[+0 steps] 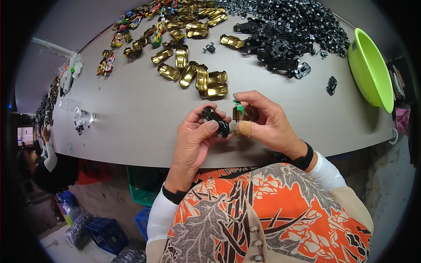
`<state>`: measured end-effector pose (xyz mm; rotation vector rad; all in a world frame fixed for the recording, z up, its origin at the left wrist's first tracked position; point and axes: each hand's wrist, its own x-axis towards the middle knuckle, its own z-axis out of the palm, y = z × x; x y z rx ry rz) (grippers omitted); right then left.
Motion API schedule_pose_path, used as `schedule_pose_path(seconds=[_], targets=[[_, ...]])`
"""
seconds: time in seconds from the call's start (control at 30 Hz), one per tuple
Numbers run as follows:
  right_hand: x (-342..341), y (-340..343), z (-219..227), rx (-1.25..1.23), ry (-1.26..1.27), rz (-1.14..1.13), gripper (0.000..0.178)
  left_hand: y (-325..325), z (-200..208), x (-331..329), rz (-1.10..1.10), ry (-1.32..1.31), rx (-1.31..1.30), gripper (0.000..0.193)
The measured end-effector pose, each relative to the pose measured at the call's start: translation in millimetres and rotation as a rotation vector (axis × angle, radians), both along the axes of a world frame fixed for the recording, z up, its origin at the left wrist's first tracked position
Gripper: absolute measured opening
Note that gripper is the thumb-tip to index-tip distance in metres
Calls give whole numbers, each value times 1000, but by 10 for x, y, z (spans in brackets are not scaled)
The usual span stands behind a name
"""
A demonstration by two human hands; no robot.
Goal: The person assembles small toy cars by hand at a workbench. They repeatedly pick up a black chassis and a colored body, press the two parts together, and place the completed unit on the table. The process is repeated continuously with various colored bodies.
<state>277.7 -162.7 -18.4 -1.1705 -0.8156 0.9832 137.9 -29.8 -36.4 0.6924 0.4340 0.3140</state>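
Note:
My left hand [197, 131] is closed around a black toy car chassis [215, 121], its thumb pressed along one side. Close beside it, my right hand [267, 120] pinches a toy car body [238, 111] with green and gold showing; the fingers cover much of it. A tan bandage wraps the right thumb. The two parts are held near each other above the table's front edge, with a narrow gap between them. Just beyond my hands lie several gold car bodies [214, 90] on the table [131, 118].
Black chassis [280, 48] and small wheel parts [302, 22] form a big heap at the back right. Multicoloured cars [131, 19] lie at the back left. A lime green basin [370, 72] stands at the right edge, a clear cup [83, 117] at left. Another person [48, 162] works far left.

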Motion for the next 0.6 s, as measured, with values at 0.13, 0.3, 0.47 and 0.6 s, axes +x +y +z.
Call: schedule_pose_path(seconds=[0.13, 0.3, 0.47, 0.6], targets=[[-60, 33, -14, 5, -88, -47, 38, -12, 2, 21, 14, 13, 67, 38], [-74, 48, -61, 9, -169, -86, 38, -22, -5, 16, -2, 55, 90, 40], [-70, 46, -49, 14, -357, -57, 36, -38, 25, 1, -29, 63, 90, 41], [-57, 49, 7, 29, -509, -36, 35, -81, 48, -25, -69, 19, 169, 48]])
